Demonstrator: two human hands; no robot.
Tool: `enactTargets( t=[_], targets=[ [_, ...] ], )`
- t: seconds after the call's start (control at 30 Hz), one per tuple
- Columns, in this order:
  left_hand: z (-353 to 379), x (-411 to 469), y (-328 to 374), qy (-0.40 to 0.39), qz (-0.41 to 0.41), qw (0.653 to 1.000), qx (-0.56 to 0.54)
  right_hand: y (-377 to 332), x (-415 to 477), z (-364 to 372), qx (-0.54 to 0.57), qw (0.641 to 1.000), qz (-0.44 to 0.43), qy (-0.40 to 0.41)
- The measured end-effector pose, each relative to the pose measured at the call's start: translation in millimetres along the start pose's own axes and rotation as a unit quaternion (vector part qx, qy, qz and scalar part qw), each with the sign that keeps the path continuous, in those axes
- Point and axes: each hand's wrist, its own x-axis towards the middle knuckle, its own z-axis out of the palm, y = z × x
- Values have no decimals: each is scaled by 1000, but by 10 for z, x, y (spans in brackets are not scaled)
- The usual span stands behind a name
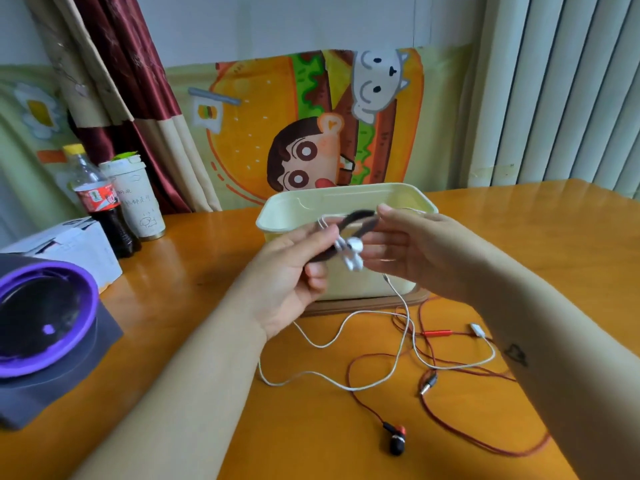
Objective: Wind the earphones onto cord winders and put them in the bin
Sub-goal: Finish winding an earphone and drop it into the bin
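Left hand (298, 268) pins white earbuds (351, 252) to dark strap winder (356, 221) as anchor; right hand (412, 247) pinches strap's far end taut, probably for wrapping; cable (350, 388) slack on table (207, 258)

Both arms are showing uncovered along their full visible length: the left forearm (194, 375) and the right forearm (554, 341) are appearing bare. The left hand (294, 271) and the right hand (415, 251) are likewise showing bare. The right forearm is carrying one small dark tattoo (516, 355) on its inner face, behind the wrist: a roughly triangular outline, its finer detail remaining too small to resolve.
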Motion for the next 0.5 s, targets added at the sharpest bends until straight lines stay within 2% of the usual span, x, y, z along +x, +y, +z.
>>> enactTargets(
  t=[0.1, 0.13, 0.2, 0.27, 0.33, 0.4, 0.5],
  targets=[
    [80, -24, 47, 48, 19, 996, -75, -110, -145, 27, -175, 984, 2, 11],
    [106, -26, 50, 57, 22, 994, -86, -151, -198, 39, -263, 964, -22, 31],
    [147, -24, 38, 68, 26, 993, -94, -213, -290, 92, -397, 905, -123, 92],
    [172, -30, 25, 86, 35, 991, -100, -237, -351, 197, -416, 864, -256, 126],
    [194, -35, 21, 100, 46, 988, -110, -208, -380, 302, -423, 840, -327, 90],
    [216, -40, 14, 104, 57, 987, -110, -112, -354, 338, -459, 821, -334, 63],
    [215, -43, -8, 122, 74, 984, -104, 18, -268, 377, -423, 844, -316, 90]
  ],
)
